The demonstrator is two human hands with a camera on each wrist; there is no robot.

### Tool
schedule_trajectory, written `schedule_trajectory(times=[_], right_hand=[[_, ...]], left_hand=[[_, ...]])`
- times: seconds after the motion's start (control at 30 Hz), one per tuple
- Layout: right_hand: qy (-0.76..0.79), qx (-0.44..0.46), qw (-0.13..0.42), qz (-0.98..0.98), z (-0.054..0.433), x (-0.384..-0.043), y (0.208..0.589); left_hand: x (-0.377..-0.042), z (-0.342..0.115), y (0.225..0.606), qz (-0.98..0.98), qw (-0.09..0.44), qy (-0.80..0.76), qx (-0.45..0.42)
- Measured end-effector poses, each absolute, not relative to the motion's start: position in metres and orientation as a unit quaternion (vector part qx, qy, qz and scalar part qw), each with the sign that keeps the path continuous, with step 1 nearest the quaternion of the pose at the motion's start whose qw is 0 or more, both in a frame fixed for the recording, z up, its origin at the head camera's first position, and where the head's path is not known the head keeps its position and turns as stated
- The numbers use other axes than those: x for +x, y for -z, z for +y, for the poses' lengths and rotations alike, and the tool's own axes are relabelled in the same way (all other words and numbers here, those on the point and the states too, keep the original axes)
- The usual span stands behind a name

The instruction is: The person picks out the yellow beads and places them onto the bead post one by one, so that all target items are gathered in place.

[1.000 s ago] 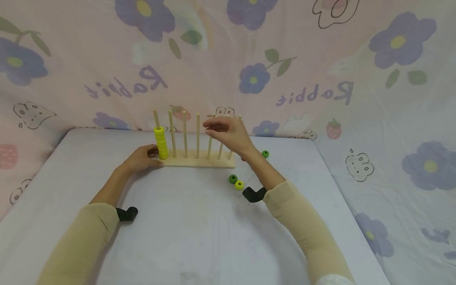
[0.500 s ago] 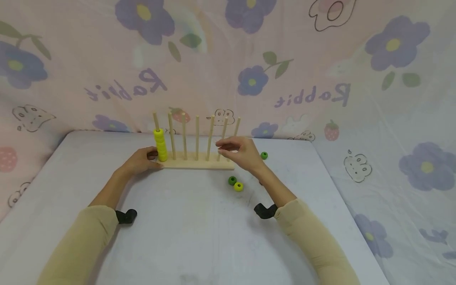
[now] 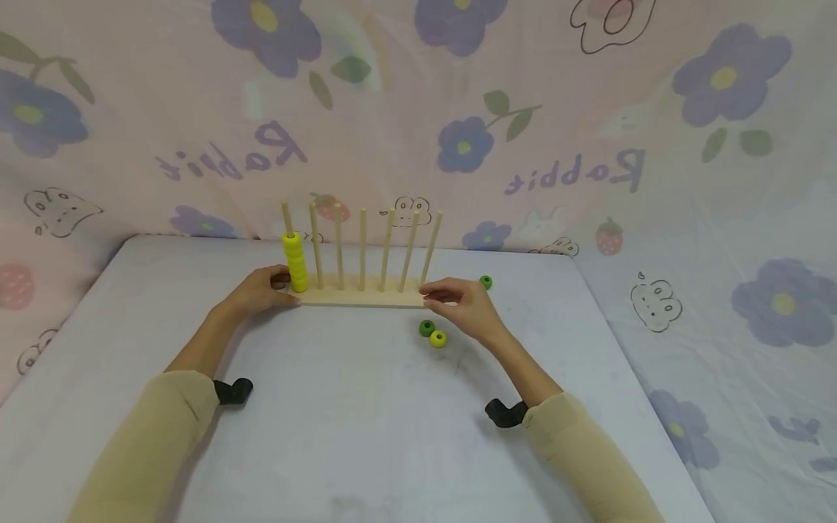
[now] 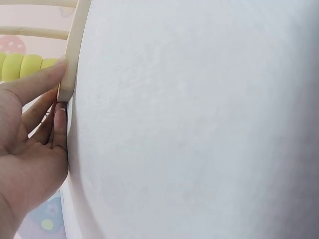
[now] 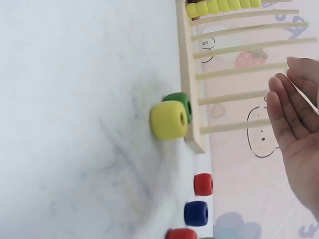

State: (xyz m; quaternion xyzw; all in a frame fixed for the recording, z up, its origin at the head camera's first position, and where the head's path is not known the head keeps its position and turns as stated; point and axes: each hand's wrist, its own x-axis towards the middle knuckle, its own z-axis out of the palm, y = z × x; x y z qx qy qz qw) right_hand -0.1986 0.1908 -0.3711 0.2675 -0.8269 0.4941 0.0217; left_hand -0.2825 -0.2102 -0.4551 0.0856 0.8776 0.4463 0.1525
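A wooden rack (image 3: 362, 298) with a long base and a row of upright pegs stands on the table. Several yellow beads (image 3: 296, 265) are stacked on its leftmost peg. My left hand (image 3: 258, 292) holds the left end of the base, thumb along the front edge and fingers round the end. At the right end is my right hand (image 3: 463, 306), its fingertips close to the base in the head view; the right wrist view shows its fingers fairly straight, with nothing between them. In front of the base's right part lie a loose green bead (image 3: 426, 328) and a yellow bead (image 3: 438, 339).
Another green bead (image 3: 486, 282) lies behind the right hand. Beyond the rack's right end, the right wrist view shows a red bead (image 5: 203, 184), a blue bead (image 5: 196, 213) and a second red bead (image 5: 180, 234). A printed cloth (image 3: 386, 131) hangs behind the table.
My right hand has come down and to the right, from among the peg tops to the base's right end. The left hand stays where it was.
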Motion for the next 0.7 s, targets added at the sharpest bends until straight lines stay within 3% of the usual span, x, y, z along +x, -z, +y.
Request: schedule_trajectory(times=[0.33,0.7], right_hand=[[-0.494,0.227,0.004,-0.84,0.207,-0.188,0.387],[-0.523,0.169,-0.039,-0.834,0.234,-0.192,0.442]], left_hand=[[-0.28,-0.211,0.454,0.881,0.156,-0.437,0.094],[-0.279,-0.209,0.451,0.876,0.153,-0.446,0.1]])
